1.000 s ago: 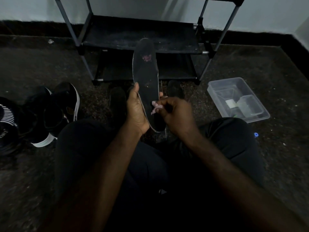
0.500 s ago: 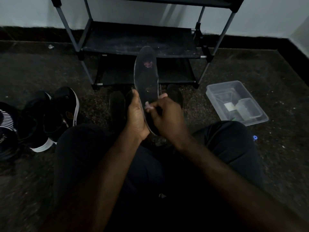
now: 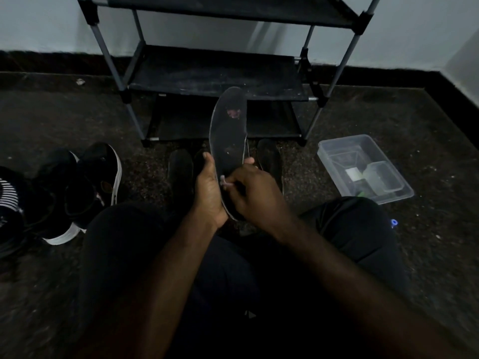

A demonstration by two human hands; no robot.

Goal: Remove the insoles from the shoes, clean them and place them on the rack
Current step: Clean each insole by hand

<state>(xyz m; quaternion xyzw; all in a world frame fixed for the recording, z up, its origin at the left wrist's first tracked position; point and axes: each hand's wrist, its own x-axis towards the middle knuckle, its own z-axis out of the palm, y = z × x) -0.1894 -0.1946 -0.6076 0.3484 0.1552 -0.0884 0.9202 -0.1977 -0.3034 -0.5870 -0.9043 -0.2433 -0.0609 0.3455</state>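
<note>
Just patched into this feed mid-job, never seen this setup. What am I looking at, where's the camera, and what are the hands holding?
There is no machine: these are a person's two bare hands, filmed by one camera worn on the head, looking forward and down over the lap. The left hand grips a dark insole upright by its lower end. The right hand pinches a small pale piece against it; what it is I cannot tell. Ahead stands a black rack. On the floor lie sneakers to the left and a clear plastic box to the right.
</note>
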